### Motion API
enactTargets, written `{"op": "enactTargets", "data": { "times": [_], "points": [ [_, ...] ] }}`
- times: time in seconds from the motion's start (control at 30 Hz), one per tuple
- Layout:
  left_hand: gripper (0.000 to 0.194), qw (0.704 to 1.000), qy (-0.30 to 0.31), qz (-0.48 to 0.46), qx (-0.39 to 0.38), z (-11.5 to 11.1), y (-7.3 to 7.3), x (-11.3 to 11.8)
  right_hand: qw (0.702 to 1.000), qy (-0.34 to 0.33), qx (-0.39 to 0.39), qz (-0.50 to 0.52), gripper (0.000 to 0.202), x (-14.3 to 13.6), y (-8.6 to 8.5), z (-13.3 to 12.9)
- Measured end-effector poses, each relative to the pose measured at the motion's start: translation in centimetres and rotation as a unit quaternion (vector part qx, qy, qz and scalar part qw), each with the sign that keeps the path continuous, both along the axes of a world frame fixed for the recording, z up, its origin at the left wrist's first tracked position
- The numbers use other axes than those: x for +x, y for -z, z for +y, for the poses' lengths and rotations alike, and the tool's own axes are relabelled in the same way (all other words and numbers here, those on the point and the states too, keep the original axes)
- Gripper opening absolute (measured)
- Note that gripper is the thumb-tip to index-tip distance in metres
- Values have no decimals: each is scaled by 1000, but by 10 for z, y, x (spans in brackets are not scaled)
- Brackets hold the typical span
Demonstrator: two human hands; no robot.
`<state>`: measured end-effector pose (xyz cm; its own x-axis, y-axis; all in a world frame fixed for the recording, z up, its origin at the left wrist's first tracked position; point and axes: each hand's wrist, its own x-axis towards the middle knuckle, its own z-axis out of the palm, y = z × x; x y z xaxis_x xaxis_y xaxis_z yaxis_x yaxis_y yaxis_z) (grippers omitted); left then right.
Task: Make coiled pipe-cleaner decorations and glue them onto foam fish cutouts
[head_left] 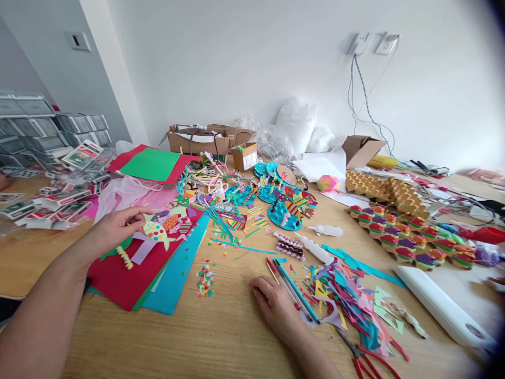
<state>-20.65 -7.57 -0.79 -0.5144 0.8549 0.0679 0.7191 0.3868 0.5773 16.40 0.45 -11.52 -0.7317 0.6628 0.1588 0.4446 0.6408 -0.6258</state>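
Note:
My left hand point(128, 223) hovers by a pile of paper fish, its fingers bent and drawn together. Right at its fingertips is a pale fish with coloured dots point(157, 230); whether the fingers pinch anything I cannot make out. Under the fish lie a red sheet point(118, 281) and a blue sheet point(169, 295). My right hand point(274, 302) rests on the wooden table, fingers loosely bent, nothing visible in them. Several pens point(295, 289) lie just beside it. Between the hands sits a small patch of coloured paper bits point(205, 281).
Paper scraps point(351, 295) and red-handled scissors point(366, 358) lie right of my right hand. Further right are a white case point(442, 305) and painted egg-carton pieces point(410, 237). Glue bottles point(317, 250), blue paper-plate crafts point(284, 213) and cardboard boxes point(197, 141) stand farther back. Card packs point(59, 200) pile up left.

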Motion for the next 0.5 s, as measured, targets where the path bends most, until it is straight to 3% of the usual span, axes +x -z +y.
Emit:
{"op": "enactTargets", "data": {
  "times": [0.13, 0.27, 0.37, 0.5],
  "points": [
    [41, 993, 69, -77, 50, 2, -2, 26, 997, 25, -41, 57, 17, -5, -9, -7],
    [32, 979, 156, -104, 84, 10, 11, 75, 978, 71, -163, 110, 14, -12, -33, -19],
    [26, 967, 219, -100, 88, 16, 27, 119, 938, 57, -299, 164, 27, -17, -48, -24],
    [29, 945, 286, -79, 140, 22, 43, 158, 883, 53, -410, 223, 34, -22, -46, -25]
  ]
}}
